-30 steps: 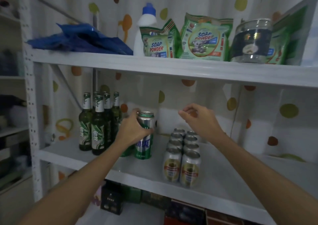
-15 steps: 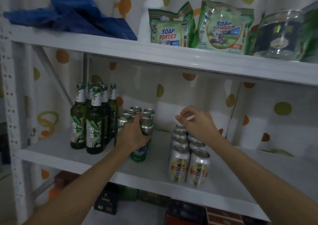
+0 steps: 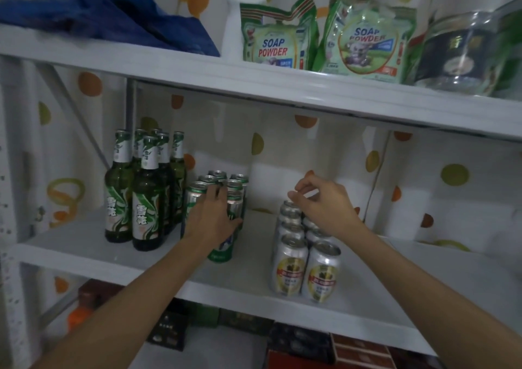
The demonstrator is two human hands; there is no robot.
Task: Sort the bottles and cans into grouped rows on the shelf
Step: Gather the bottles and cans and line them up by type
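Now left fingers (image 3: 217, 196) wrap green can (image 3: 226, 238) — right fingers (image 3: 303, 192) pinched.

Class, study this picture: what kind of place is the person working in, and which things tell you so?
Probably a small shop's stockroom or a home storeroom: white metal shelving holds grouped green beer bottles, rows of cans and soap powder bags, with boxes on the shelf below.
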